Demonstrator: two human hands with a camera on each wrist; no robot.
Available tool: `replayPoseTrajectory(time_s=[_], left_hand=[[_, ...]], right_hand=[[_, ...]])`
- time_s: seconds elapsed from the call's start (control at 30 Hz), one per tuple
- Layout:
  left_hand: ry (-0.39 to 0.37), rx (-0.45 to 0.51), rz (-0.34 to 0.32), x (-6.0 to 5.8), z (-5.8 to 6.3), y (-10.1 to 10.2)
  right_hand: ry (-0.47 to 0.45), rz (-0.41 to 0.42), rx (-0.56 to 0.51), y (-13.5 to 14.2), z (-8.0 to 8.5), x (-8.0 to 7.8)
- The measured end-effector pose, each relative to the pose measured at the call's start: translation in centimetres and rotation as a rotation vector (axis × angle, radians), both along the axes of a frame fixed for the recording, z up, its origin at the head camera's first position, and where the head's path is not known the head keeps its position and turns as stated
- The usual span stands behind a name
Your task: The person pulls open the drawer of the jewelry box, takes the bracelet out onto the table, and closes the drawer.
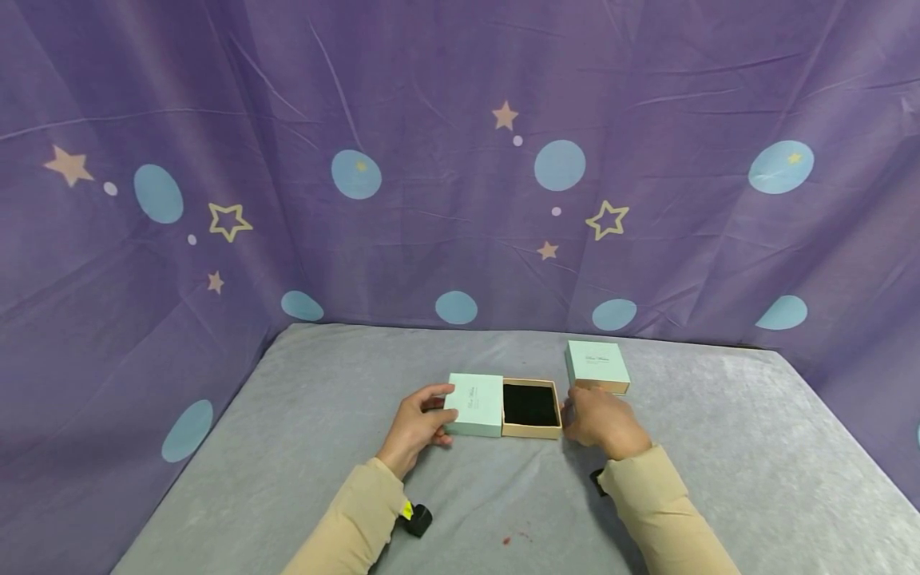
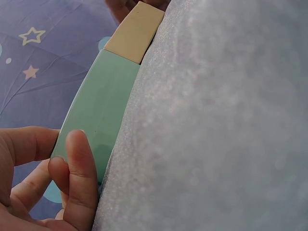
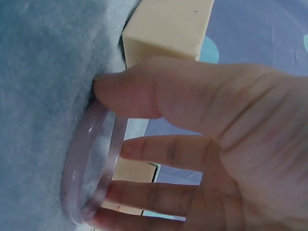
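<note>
Purple curtain fabric printed with blue ovals and stars hangs behind a bench draped in grey plush cloth. On it lies a rectangular cream cardboard tray with a black lining. Touching the tray's left side is a mint-green card sleeve, its far end pinched by the thumb and fingers of the left hand. Behind and right of the tray sits a closed mint-green box. Just right of the tray, the right hand has thumb and fingertips about a round, translucent pale-lilac bangle on the cloth.

Polished glass or stone seems likely for the bangle: probably light, rigid, slippery and easily chipped, best taken from opposite sides of the ring. Sleeve and tray should be light and stiff, safest held by their edges.

Head view does not show the bangle; at the wrist, the thumb covers part of it. Whether the tray runs inside the sleeve cannot be told, and the sleeve's print is illegible.
</note>
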State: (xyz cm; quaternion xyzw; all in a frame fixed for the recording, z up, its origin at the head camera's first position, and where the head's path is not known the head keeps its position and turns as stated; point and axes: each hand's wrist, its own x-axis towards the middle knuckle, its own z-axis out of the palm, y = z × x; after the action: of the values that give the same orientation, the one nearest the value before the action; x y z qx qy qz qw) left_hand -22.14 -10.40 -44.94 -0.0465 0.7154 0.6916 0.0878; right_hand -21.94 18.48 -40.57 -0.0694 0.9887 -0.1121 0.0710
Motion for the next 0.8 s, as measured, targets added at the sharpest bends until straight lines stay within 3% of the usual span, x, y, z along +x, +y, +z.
replayPoseTrajectory(time_s=[0.33,0.8], left_hand=[[0.003,0.001,-0.004,-0.1,-0.1,0.0],[0.004,0.005,-0.007,0.1,0.1,0.0]], right_hand=[[0.028,-0.006,0.003,0.0,0.7,0.3],[0.118,0.070,-0.007,-1.1,1.4,0.3]])
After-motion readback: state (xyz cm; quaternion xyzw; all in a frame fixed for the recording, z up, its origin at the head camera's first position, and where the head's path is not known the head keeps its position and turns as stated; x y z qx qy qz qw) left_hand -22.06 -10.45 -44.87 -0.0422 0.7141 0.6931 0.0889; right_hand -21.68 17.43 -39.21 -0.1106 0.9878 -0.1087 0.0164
